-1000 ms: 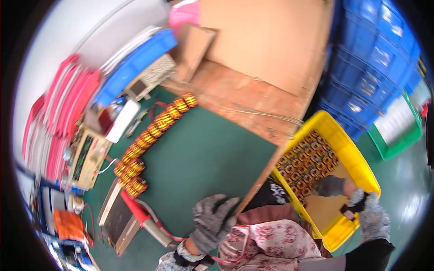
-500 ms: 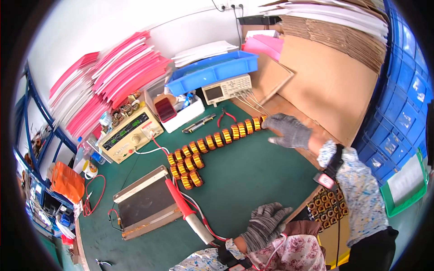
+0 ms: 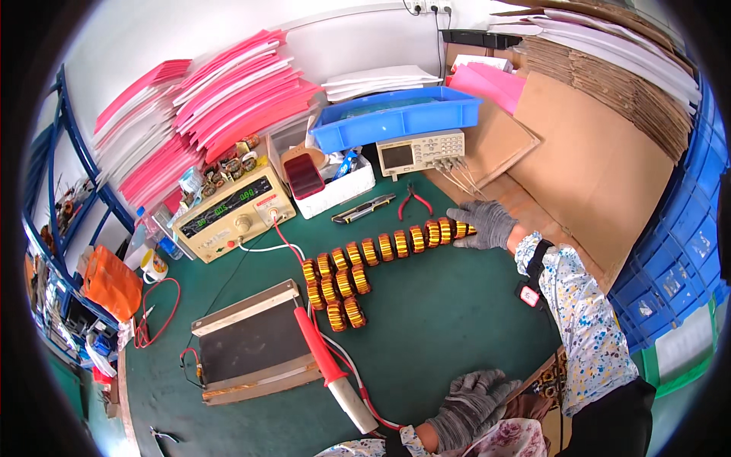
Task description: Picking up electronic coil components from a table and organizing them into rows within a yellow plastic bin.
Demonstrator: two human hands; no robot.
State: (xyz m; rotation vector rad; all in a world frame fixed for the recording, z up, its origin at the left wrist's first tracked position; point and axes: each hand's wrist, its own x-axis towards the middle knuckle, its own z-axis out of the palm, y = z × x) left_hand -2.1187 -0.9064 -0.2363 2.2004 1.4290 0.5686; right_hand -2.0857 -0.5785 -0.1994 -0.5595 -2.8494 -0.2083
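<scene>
Yellow-copper wound toroidal coils stand on edge in a long row on the green mat, with shorter rows in front of its left end. At the right end of the long row, my right hand in a grey knit glove has its fingers and thumb closed around the last coil, partly hiding it. My left hand, also gloved, rests near the table's front edge with fingers stretched out and nothing in it. Left of it lies a red-and-white handled probe with its cable.
Behind the coils are red-handled pliers, a utility knife, a bench meter and a blue tray. A power supply and a dark flat plate with pale bars are at left. Cardboard sheets lean at right.
The view has shifted, so the bench appears farther right. My right hand has closed from a spread pose onto the end coil. My left hand stays near the front edge.
</scene>
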